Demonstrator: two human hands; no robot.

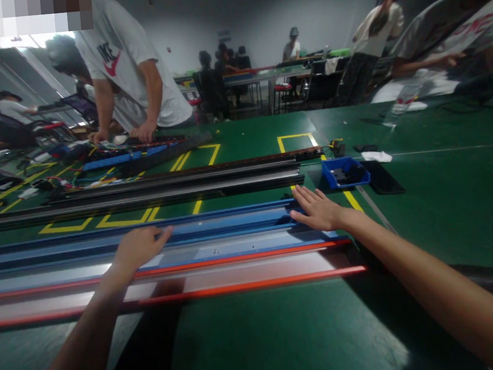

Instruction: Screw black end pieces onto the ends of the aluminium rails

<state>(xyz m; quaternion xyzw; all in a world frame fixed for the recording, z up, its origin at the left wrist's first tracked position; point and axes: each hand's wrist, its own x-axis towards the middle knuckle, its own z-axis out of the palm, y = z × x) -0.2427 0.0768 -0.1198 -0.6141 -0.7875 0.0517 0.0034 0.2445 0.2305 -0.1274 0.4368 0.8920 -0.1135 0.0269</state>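
Long blue metal channels [241,224] lie across the green table in front of me. My right hand [318,210] rests at their right end, fingers spread and stretched out, the thumb over the blue edge. Further left, my left hand [139,246] is over the same blue channels, palm down, with its thumb pointing right and apart from the fingers; some of its fingers are hidden. Neither hand visibly grips anything. Nearer to me, a red-edged channel [254,273] with a pale inside lies alongside, under my left forearm.
Black rails [186,187] lie beyond the blue ones. A blue bin [345,173] with small dark parts, a dark phone-like slab [384,178] and a clear bottle [401,102] are at the right. Across the table a person [133,74] handles wires and parts; others are behind.
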